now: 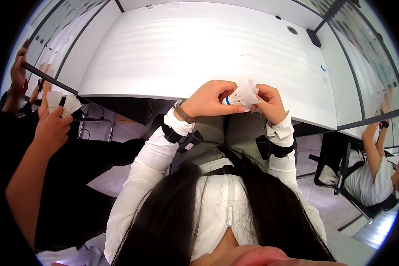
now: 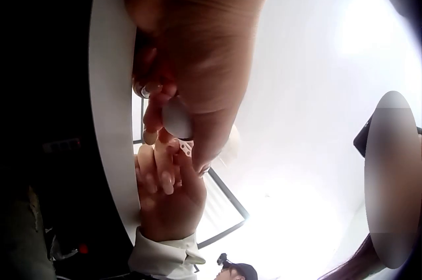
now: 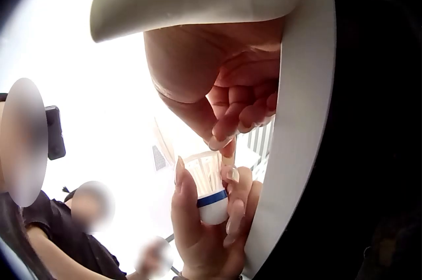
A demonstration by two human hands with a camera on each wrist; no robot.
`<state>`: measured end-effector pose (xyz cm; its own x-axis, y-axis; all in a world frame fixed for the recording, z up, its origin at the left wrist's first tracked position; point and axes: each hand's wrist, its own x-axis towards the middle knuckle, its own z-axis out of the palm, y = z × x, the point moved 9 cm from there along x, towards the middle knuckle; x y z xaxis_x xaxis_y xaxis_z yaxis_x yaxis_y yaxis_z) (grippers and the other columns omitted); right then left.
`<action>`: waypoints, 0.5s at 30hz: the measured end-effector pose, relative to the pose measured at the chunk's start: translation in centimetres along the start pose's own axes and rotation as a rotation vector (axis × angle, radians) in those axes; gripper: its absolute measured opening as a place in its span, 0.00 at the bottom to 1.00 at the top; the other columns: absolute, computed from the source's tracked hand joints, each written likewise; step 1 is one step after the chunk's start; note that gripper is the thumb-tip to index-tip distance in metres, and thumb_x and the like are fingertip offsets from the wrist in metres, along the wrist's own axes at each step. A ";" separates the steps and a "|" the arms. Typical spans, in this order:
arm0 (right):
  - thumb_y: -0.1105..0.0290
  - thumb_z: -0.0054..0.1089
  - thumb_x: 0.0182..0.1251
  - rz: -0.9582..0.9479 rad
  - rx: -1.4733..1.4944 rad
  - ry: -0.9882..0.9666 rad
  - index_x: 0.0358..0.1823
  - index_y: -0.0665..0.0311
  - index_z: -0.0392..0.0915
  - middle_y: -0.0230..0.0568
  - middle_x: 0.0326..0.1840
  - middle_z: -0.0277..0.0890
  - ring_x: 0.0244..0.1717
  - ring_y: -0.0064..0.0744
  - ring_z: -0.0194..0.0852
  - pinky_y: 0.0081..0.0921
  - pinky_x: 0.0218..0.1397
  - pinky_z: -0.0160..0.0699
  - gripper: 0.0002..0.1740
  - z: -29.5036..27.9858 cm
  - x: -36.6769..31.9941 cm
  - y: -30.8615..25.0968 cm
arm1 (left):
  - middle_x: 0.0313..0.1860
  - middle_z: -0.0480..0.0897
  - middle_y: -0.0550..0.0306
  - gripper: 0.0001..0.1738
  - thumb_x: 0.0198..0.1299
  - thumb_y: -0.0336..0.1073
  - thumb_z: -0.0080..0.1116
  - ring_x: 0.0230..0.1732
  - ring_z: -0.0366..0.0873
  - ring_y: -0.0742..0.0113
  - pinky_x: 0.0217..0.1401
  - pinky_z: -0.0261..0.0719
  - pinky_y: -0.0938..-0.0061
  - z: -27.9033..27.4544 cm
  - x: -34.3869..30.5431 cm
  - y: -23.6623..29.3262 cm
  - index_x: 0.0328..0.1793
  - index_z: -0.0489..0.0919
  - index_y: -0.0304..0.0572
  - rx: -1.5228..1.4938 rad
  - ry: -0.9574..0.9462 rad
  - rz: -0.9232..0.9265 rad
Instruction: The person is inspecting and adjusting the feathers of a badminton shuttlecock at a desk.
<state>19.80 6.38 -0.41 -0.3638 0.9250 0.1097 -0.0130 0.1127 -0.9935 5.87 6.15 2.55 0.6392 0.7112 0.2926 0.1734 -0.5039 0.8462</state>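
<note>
A white feather shuttlecock (image 1: pixel 243 95) with a blue band round its cork is held between both hands, just over the table's near edge. My left hand (image 1: pixel 206 98) grips it at the cork end, thumb along the near side. At the feathered end, my right hand (image 1: pixel 271 104) pinches the skirt's rim between thumb and fingers. The right wrist view shows the shuttlecock's cork (image 3: pixel 213 211) and blue band between the left thumb and fingers. In the left wrist view, the left hand hides most of the feathers.
On the white table (image 1: pixel 164 57) lie a thin pale strip (image 1: pixel 247 55) and a small blue-and-white piece (image 1: pixel 322 68). A black object (image 1: pixel 314 38) stands at the right divider. To the left, another person's hand (image 1: pixel 53 131) holds two shuttlecocks (image 1: pixel 72 104). Someone else sits at the right.
</note>
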 end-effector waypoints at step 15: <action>0.64 0.64 0.69 -0.008 0.030 0.045 0.32 0.66 0.79 0.29 0.25 0.76 0.24 0.16 0.71 0.16 0.29 0.69 0.13 0.1 -0.4 -1.5 | 0.32 0.79 0.63 0.18 0.52 0.37 0.75 0.32 0.72 0.80 0.36 0.71 0.81 0.2 0.0 -1.1 0.44 0.81 0.35 0.020 -0.007 -0.007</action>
<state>19.87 5.85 1.05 -0.3217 0.9394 0.1184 -0.0444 0.1099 -0.9930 5.84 6.57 1.53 0.6430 0.7113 0.2838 0.1924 -0.5087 0.8392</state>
